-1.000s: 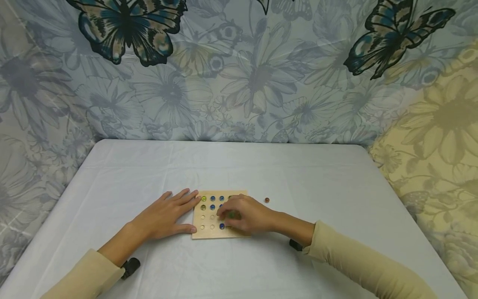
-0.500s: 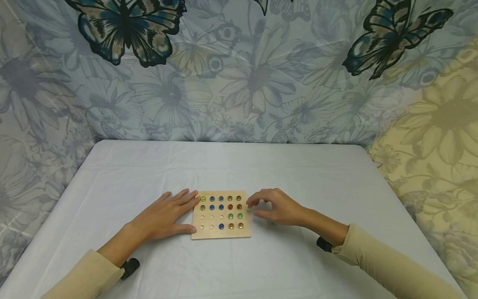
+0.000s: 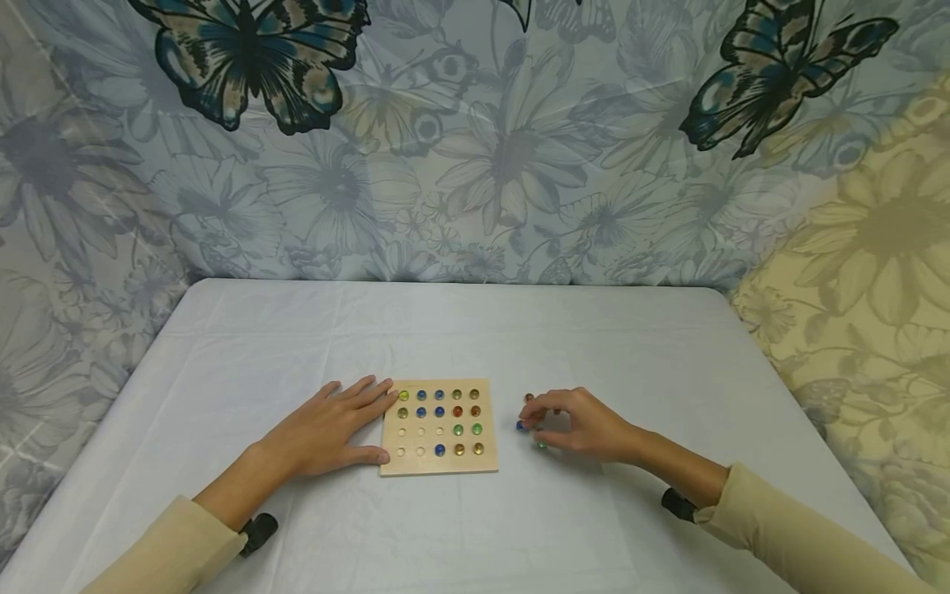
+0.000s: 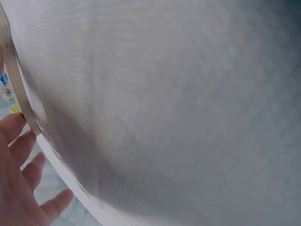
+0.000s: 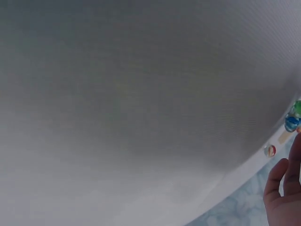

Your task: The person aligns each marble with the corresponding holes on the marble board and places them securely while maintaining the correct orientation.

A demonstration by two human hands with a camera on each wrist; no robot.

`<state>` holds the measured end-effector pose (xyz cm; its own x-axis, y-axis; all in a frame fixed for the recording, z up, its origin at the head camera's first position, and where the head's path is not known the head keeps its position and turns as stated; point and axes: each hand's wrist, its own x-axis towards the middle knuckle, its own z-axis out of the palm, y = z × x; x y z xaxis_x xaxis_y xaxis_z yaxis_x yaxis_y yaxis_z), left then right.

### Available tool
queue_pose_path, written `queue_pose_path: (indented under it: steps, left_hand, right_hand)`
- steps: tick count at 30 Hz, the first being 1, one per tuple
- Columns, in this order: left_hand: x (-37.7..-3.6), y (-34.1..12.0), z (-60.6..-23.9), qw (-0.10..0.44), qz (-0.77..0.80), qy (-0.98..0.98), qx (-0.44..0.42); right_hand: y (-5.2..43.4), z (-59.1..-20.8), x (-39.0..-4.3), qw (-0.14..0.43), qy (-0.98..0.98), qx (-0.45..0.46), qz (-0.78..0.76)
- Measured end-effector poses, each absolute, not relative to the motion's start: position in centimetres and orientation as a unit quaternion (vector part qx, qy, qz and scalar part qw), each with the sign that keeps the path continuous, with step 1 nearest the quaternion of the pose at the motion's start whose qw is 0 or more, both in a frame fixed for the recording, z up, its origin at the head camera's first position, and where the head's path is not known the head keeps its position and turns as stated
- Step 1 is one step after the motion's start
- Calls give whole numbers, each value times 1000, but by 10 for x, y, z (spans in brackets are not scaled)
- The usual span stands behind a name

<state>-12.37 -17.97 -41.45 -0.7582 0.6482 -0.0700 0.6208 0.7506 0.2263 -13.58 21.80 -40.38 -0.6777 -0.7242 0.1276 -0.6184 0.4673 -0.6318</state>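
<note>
A light wooden board (image 3: 430, 467) lies on the white table, with rows of round hollows. Blue, green, red and amber marbles sit in many hollows; several at its lower left hold none. My left hand (image 3: 330, 425) rests spread at the board's left side, fingertips and thumb at its edge. To the right of the board, my right hand (image 3: 586, 425) hovers with bent fingers and thumb apart, beside a blue marble (image 3: 520, 426) at the index fingertip. A green marble (image 3: 541, 445) shows below the thumb, and a reddish marble (image 3: 529, 398) lies behind the fingers.
A white cloth covers the table (image 3: 445, 330). Floral fabric with butterflies (image 3: 256, 66) hangs behind it. Black wrist cameras sit under both sleeves, the left camera (image 3: 260, 535) close to the tabletop.
My right hand has left the board and moved right to the loose marbles, uncovering the board's right-hand columns. The left hand stays in place.
</note>
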Motion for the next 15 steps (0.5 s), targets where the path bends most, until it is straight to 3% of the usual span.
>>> queue_pose_path:
  steps: [15]
  left_hand:
    - [-124,-180,-416,73,93,933,338]
  right_hand:
    - [233,-412,-134,110,853,-388,-332]
